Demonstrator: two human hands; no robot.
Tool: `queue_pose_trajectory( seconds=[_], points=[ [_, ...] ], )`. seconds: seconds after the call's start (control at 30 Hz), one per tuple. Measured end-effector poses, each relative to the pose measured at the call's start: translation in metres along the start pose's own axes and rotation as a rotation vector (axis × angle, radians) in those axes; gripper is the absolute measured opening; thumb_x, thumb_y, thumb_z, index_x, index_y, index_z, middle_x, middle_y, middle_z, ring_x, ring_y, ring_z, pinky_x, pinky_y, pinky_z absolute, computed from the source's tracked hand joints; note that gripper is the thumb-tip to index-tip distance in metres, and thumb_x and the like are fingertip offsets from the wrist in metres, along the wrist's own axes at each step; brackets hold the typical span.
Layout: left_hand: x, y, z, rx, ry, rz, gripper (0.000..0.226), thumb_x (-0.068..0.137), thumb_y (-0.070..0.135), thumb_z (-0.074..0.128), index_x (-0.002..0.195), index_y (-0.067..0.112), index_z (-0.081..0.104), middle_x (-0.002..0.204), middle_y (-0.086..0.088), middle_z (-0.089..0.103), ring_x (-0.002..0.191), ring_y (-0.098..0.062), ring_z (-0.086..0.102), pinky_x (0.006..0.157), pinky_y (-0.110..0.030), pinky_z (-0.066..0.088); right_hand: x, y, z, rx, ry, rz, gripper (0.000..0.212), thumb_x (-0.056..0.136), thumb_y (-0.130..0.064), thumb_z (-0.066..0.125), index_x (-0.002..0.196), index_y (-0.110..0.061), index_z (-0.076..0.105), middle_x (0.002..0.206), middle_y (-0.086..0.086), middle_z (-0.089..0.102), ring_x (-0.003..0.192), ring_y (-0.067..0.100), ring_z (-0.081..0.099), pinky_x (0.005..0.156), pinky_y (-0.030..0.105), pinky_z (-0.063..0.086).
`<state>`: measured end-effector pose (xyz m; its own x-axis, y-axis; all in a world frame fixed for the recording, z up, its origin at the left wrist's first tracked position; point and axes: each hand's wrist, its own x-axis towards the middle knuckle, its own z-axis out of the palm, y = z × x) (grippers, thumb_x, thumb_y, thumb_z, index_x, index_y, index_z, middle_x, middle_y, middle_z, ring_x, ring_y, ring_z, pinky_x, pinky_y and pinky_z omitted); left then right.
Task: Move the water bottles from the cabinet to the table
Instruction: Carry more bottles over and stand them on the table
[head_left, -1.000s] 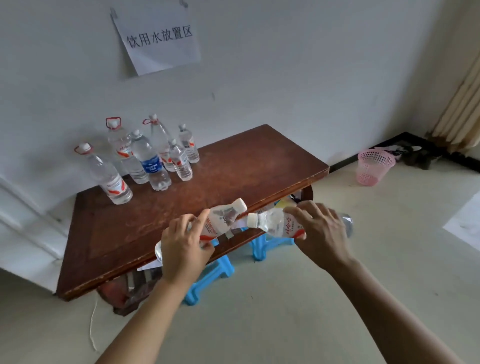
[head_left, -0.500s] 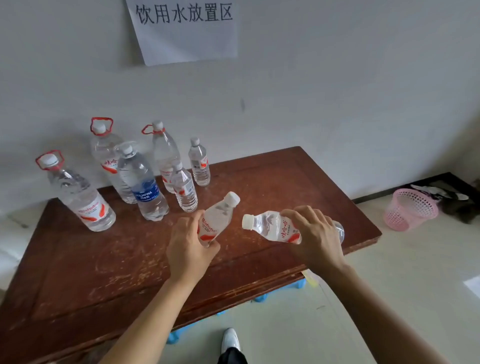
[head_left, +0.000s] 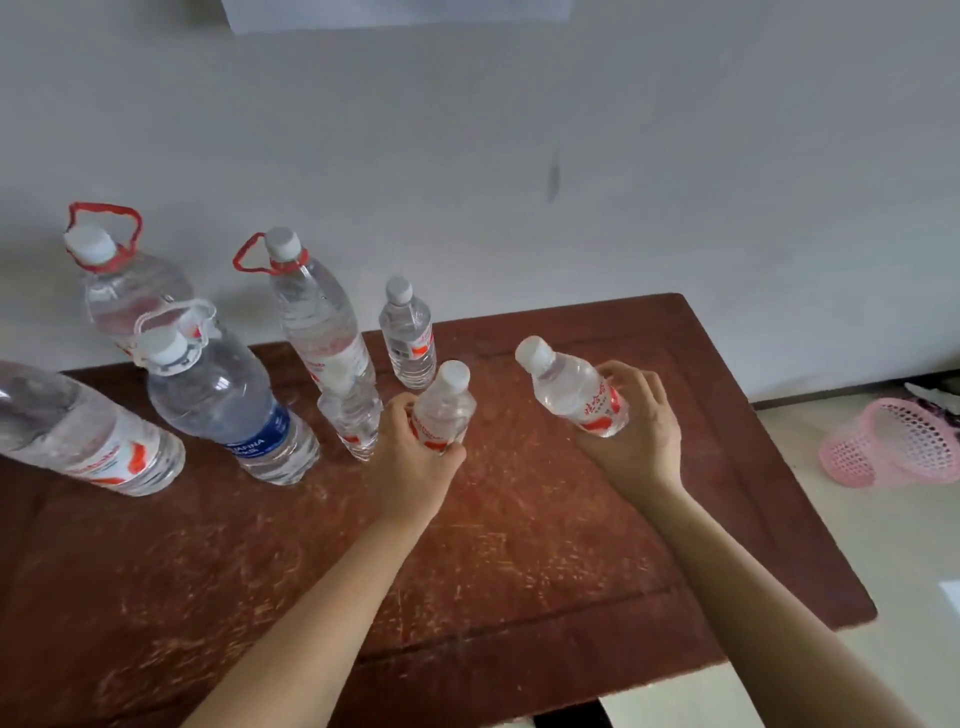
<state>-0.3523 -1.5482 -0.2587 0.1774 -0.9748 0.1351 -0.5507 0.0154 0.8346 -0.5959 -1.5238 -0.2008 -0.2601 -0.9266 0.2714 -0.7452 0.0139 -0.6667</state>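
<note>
Two small clear water bottles are hanging over the brown wooden table. The left bottle is standing nearly upright in the left hand, whose fingers and thumb are wrapping round its lower half. The right bottle is leaning with its cap toward the left, and the right hand is gripping it round the label from behind. Both are showing white screw caps, ribbed clear walls and white labels with red marks; red writing is running along the right bottle's label, too blurred to read. Whether the left bottle's base is touching the wood cannot be told, since the hand is covering it. Just beside it on the left, a small front bottle is standing on the table, with a tall bottle wearing a red carrying loop behind it and a small back bottle near the wall. Further left, a blue-labelled bottle is showing white letters ending in "AFINA". A red-handled bottle is standing behind it, and a big bottle with a red-and-white label is leaning in at the left edge. Right of the table, a pink basket is lying tipped on the floor.
</note>
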Motion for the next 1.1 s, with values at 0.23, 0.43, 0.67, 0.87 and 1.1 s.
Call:
queue_pose_trajectory(
  seconds=[0.23, 0.43, 0.67, 0.87, 1.1],
  points=[
    [0.032, -0.008, 0.036, -0.088, 0.033, -0.202, 0.077, 0.06, 0.036, 0.086, 0.121, 0.038, 0.039, 0.116, 0.009, 0.059, 0.103, -0.013, 0.064, 0.092, -0.035, 0.055, 0.113, 0.011, 0.095, 0.282, -0.149, 0.084, 0.075, 0.063, -0.027, 0.094, 0.128, -0.021, 0.057, 0.113, -0.013, 0.055, 0.09, -0.003, 0.053, 0.075, 0.005, 0.037],
    [0.033, -0.019, 0.035, -0.106, 0.026, -0.223, 0.077, 0.061, 0.036, 0.084, 0.124, 0.038, 0.041, 0.121, 0.006, 0.065, 0.107, -0.012, 0.068, 0.092, -0.045, 0.059, 0.156, 0.015, 0.159, 0.438, -0.27, 0.143, 0.081, 0.062, -0.026, 0.097, 0.129, -0.022, 0.052, 0.118, -0.011, 0.059, 0.109, 0.012, 0.06, 0.092, 0.024, 0.048],
    [0.012, -0.013, 0.044, -0.034, 0.126, -0.269, 0.083, 0.06, 0.043, 0.079, 0.121, 0.07, 0.031, 0.116, 0.037, 0.057, 0.111, 0.007, 0.061, 0.096, -0.014, 0.049, 0.154, 0.03, 0.168, 0.439, -0.345, 0.139, 0.085, 0.065, -0.036, 0.095, 0.133, -0.024, 0.045, 0.118, -0.016, 0.055, 0.103, 0.006, 0.056, 0.082, 0.019, 0.045],
    [0.009, -0.007, 0.046, 0.022, 0.119, -0.269, 0.095, 0.071, 0.012, 0.089, 0.129, 0.06, 0.03, 0.124, 0.026, 0.052, 0.114, 0.015, 0.055, 0.101, -0.023, 0.049, 0.139, 0.048, 0.148, 0.415, -0.427, 0.207, 0.087, 0.072, -0.038, 0.091, 0.137, -0.026, 0.034, 0.117, -0.003, 0.068, 0.098, 0.015, 0.065, 0.077, 0.027, 0.049],
    [-0.006, 0.012, 0.028, 0.105, 0.067, -0.274, 0.084, 0.084, 0.032, 0.081, 0.149, 0.036, 0.028, 0.147, 0.008, 0.05, 0.128, -0.009, 0.055, 0.102, -0.028, 0.05, 0.147, 0.033, 0.15, 0.358, -0.508, 0.156, 0.086, 0.079, -0.032, 0.087, 0.144, -0.026, 0.031, 0.128, 0.007, 0.066, 0.111, 0.031, 0.065, 0.089, 0.039, 0.052]
  ],
)
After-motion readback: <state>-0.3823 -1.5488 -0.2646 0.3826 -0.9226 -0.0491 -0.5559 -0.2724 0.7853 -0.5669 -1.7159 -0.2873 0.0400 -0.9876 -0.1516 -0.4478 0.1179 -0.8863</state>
